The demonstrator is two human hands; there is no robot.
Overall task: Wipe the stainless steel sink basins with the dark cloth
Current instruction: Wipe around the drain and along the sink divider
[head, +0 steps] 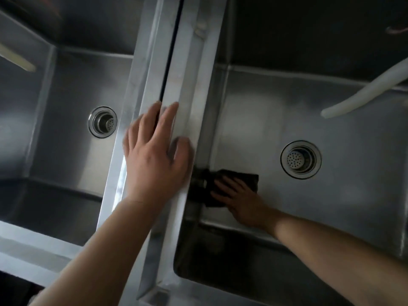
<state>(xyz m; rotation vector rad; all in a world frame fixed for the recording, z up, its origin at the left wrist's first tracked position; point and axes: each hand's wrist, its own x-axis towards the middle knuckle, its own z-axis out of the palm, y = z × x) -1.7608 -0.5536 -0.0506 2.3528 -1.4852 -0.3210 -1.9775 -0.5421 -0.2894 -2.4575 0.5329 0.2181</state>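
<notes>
Both hands flat: right hand [237, 198] seemingly pressing dark cloth [234, 184].

Likely commercial kitchen: 2 deep steel basins [287, 120].

Left hand [154, 160] on the divider [187, 89] between basins; right hand [240, 202] on cloth [242, 177] in right basin [331, 195]

dark cloth [238, 176] half under my right hand [239, 200], white hose [362, 96] chopped off at the right edge, pale thing [17, 59] top left too blurry for me to name
</notes>
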